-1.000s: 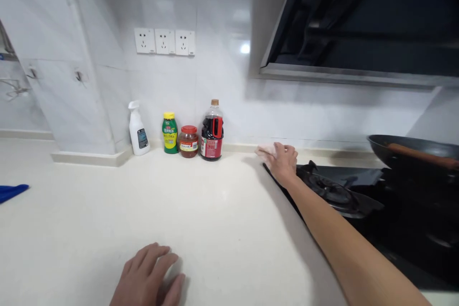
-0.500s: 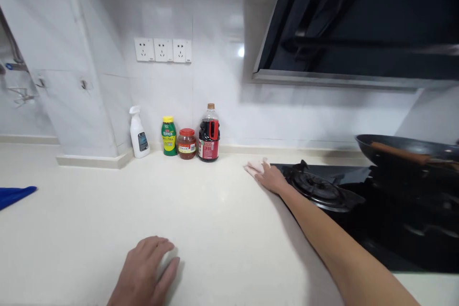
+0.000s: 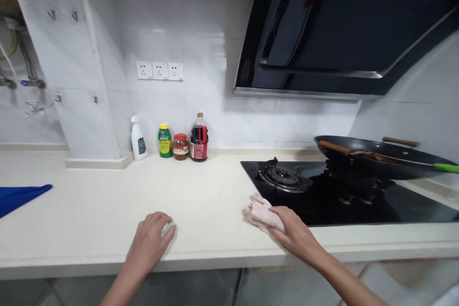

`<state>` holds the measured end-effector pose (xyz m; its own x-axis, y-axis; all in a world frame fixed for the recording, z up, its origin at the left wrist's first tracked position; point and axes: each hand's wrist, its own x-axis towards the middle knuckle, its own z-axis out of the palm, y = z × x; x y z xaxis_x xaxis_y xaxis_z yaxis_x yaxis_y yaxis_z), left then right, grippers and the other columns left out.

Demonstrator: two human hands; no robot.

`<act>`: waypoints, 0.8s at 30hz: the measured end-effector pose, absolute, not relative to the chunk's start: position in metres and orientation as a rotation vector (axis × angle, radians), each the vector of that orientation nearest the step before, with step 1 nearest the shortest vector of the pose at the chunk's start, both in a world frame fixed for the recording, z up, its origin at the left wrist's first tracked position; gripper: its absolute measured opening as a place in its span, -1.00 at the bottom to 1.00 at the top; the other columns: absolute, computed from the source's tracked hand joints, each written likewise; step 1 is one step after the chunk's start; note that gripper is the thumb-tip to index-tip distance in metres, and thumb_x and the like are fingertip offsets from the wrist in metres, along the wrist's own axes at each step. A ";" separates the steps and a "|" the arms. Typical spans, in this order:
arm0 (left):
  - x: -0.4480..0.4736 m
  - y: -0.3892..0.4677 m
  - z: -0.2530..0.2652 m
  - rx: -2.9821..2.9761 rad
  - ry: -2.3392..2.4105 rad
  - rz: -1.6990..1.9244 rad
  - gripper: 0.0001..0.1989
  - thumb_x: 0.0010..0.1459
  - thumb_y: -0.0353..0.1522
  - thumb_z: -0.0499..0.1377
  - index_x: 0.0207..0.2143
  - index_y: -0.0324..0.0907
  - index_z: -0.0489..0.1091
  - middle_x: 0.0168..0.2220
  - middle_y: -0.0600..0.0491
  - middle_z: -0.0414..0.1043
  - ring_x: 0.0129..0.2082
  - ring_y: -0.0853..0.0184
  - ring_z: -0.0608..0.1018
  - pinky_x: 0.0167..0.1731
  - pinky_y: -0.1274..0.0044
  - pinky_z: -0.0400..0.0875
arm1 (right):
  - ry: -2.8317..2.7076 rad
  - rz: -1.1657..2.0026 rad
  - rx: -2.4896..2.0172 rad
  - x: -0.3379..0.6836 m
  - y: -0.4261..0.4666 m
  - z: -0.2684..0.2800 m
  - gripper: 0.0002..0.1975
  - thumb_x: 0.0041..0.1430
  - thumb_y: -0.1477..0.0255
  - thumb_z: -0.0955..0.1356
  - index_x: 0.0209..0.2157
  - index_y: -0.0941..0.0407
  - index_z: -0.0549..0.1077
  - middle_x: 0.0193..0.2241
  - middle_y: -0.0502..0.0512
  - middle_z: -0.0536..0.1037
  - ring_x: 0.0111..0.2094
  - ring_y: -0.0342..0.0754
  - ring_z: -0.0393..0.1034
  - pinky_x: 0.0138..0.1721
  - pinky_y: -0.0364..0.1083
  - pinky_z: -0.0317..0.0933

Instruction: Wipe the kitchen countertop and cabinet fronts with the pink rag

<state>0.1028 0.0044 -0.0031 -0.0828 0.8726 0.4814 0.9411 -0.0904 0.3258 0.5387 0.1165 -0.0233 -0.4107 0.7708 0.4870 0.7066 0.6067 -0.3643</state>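
The right hand lies palm down on a crumpled pale cloth, fingers pressing it to the desk; most of the cloth's near part is hidden under the palm, so whether the fingers actually clench it cannot be told. The cloth sits at the front left corner of the black hob, touching its edge. The left hand rests flat and released on the desk, well to the left of the hob, with something small and white peeking from under its fingers, too covered to identify. Both forearms are cut off by the lower frame edge.

On the hob, one burner shows clearly; a second is mostly hidden beneath one dark wok, whose green-tipped handle runs out of frame. Left of the hob, against the wall, stand four containers: a white spray bottle, a green jar, a red-lidded jar and a dark sauce bottle; their labels are unreadable. Above them are three sockets. Far left of the hob, a blue cloth is cut by the frame.
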 end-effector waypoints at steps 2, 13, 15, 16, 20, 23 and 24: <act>0.103 0.005 -0.004 -2.050 -2.023 -0.882 -0.75 0.27 -0.22 0.08 -0.19 -0.10 0.50 -0.07 -0.04 0.55 0.00 0.10 0.52 -0.02 0.28 0.33 | -2.118 0.238 -1.186 0.557 0.079 -0.031 -0.58 0.18 0.25 0.32 0.06 0.05 0.40 0.02 0.17 0.50 0.01 0.11 0.41 0.04 0.05 0.30; 0.107 0.003 0.003 -2.035 -2.043 -0.858 -0.76 0.28 -0.26 0.06 -0.22 -0.12 0.51 -0.11 -0.04 0.54 -0.03 0.12 0.51 -0.04 0.30 0.32 | -1.239 0.540 -1.471 0.584 0.037 0.005 -0.27 0.01 -0.07 0.38 0.10 0.07 0.29 -0.11 0.18 0.58 -0.11 0.15 0.50 -0.15 0.01 0.38; 0.108 0.002 0.003 -2.029 -2.038 -0.870 -0.77 0.27 -0.28 0.07 -0.22 -0.12 0.51 -0.12 -0.03 0.54 -0.03 0.13 0.52 -0.05 0.31 0.32 | -1.369 0.462 -1.395 0.566 0.059 0.003 -0.22 0.05 -0.08 0.35 0.17 0.11 0.24 0.04 0.27 0.51 0.03 0.17 0.44 0.00 0.06 0.35; 0.108 0.001 0.003 -2.029 -2.035 -0.873 -0.78 0.27 -0.29 0.07 -0.22 -0.12 0.51 -0.12 -0.03 0.55 -0.03 0.13 0.52 -0.05 0.31 0.33 | -1.513 0.419 -1.382 0.556 0.070 -0.001 -0.22 0.05 -0.08 0.34 0.17 0.12 0.26 0.11 0.31 0.46 0.10 0.21 0.39 0.07 0.10 0.30; 0.108 0.000 0.000 -2.028 -2.012 -0.868 -0.79 0.28 -0.31 0.08 -0.21 -0.13 0.51 -0.11 -0.03 0.54 -0.02 0.13 0.52 -0.04 0.30 0.33 | -1.959 0.093 -1.496 0.518 0.096 -0.029 -0.31 0.08 0.00 0.30 0.17 0.09 0.37 0.23 0.34 0.36 0.24 0.35 0.22 0.21 0.30 0.11; 0.109 -0.001 -0.004 -2.012 -1.949 -0.881 -0.80 0.29 -0.31 0.09 -0.19 -0.13 0.51 -0.11 -0.04 0.54 -0.03 0.14 0.53 -0.05 0.30 0.35 | -2.073 -0.090 -1.508 0.501 0.104 -0.042 -0.35 0.20 0.09 0.26 0.24 0.11 0.31 0.17 0.33 0.43 0.18 0.31 0.28 0.20 0.27 0.11; 0.109 -0.001 -0.006 -2.004 -1.924 -0.885 -0.80 0.29 -0.31 0.09 -0.18 -0.12 0.51 -0.11 -0.05 0.54 -0.04 0.14 0.53 -0.06 0.31 0.36 | -2.114 -0.105 -1.492 0.498 0.108 -0.043 -0.35 0.22 0.09 0.25 0.25 0.13 0.31 0.15 0.32 0.45 0.16 0.30 0.30 0.19 0.24 0.12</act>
<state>0.1089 -0.0008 -0.0059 -0.0418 0.8276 0.5598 0.9635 -0.1148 0.2417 0.4975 0.1078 -0.0432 -0.2369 0.8496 0.4713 0.8920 0.3824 -0.2410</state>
